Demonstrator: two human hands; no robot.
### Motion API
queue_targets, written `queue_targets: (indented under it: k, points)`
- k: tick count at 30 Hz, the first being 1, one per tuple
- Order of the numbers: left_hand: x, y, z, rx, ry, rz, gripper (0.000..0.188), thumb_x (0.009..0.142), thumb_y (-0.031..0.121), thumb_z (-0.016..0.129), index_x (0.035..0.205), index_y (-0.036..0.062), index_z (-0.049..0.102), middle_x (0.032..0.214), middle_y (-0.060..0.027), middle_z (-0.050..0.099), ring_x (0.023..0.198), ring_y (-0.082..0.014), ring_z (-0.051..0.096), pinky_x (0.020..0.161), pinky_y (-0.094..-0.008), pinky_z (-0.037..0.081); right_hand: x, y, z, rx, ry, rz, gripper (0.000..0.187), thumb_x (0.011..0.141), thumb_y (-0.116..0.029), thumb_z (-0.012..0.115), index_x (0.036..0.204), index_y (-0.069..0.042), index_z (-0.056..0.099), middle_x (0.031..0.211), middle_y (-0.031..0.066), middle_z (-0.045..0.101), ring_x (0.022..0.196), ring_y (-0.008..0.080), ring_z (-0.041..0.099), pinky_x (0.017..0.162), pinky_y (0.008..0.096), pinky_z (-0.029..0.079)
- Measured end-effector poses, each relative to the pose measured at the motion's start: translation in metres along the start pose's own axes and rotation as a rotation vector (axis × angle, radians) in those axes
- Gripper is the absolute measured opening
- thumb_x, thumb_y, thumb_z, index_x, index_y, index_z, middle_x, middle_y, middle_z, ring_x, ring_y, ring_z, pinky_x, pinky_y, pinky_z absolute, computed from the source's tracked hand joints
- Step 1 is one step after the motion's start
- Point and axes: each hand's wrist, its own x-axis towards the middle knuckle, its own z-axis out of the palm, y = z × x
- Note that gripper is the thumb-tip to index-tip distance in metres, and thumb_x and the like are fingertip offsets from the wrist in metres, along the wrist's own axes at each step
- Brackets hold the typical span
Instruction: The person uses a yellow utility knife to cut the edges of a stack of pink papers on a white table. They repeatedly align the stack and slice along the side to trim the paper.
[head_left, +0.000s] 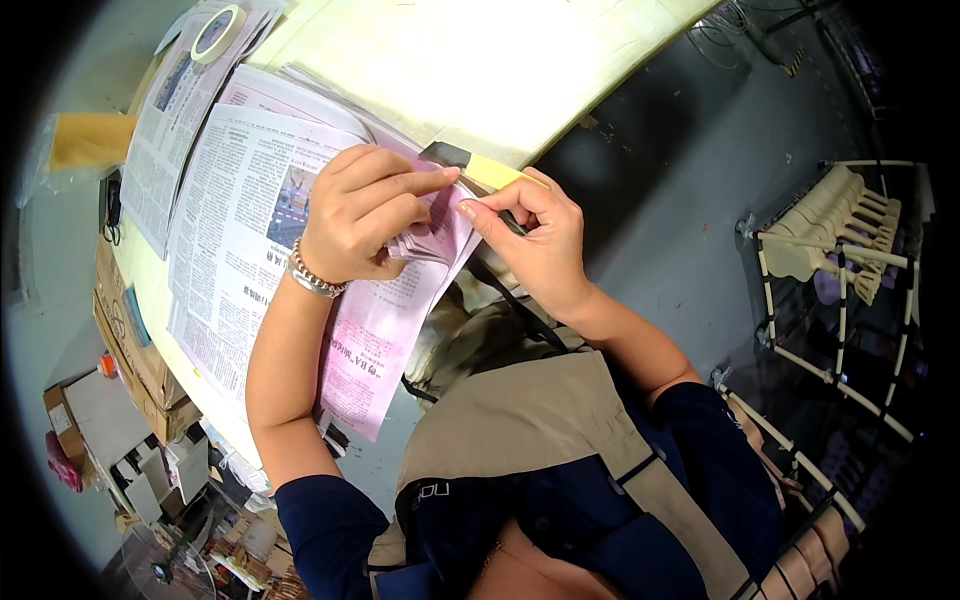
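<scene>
My left hand (362, 215), with a metal bracelet at the wrist, has its fingers curled around a bunched, folded part of a pink newspaper sheet (365, 365). Its index finger points right, toward the table edge. Opposite it, my right hand (548, 240) pinches the same sheet's edge between thumb and fingers. Just beyond both hands lies a flat yellow strip-shaped thing with a dark end (495, 174); its right end reaches my right hand's fingers, and I cannot tell whether they hold it. The lower part of the pink sheet hangs past the table's near edge.
More newspapers (225, 185) cover the left of the pale table (450, 60). A roll of masking tape (218, 34) lies on them at the far left. Cardboard boxes (135, 345) stand beside the table. At the right is a tube-frame rack (840, 245) holding pale parts.
</scene>
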Motion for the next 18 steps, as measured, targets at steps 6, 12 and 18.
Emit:
queue_targets:
  k: [6, 12, 18]
  points:
    - [0.003, 0.000, 0.003, -0.013, 0.015, -0.004, 0.020, 0.046, 0.006, 0.063, 0.063, 0.0082, 0.052, 0.091, -0.0043, 0.071, 0.078, -0.0243, 0.062, 0.065, -0.0334, 0.049, 0.003, 0.009, -0.002, -0.013, 0.002, -0.111, 0.010, 0.084, -0.015, 0.071, 0.078, -0.007, 0.068, 0.065, 0.0063, 0.053, 0.062, 0.0246, 0.052, 0.057, 0.0354, 0.041]
    - [0.007, 0.001, 0.008, -0.123, -0.052, -0.098, 0.023, 0.046, 0.000, 0.057, 0.069, 0.0060, 0.053, 0.087, -0.0064, 0.065, 0.085, -0.0284, 0.062, 0.075, -0.0369, 0.050, 0.030, 0.010, -0.034, -0.124, 0.082, -0.333, 0.016, 0.097, -0.008, 0.052, 0.104, -0.002, 0.064, 0.078, 0.0102, 0.063, 0.067, 0.0255, 0.056, 0.064, 0.0351, 0.046]
    - [0.007, 0.000, 0.013, -0.136, -0.087, -0.112, 0.025, 0.046, 0.000, 0.057, 0.070, 0.0055, 0.053, 0.086, -0.0080, 0.061, 0.085, -0.0284, 0.059, 0.077, -0.0371, 0.048, 0.045, -0.001, -0.074, 0.237, -0.217, 0.157, 0.023, 0.100, -0.016, 0.047, 0.106, 0.000, 0.062, 0.075, 0.0007, 0.057, 0.066, 0.0053, 0.046, 0.060, 0.0257, 0.040]
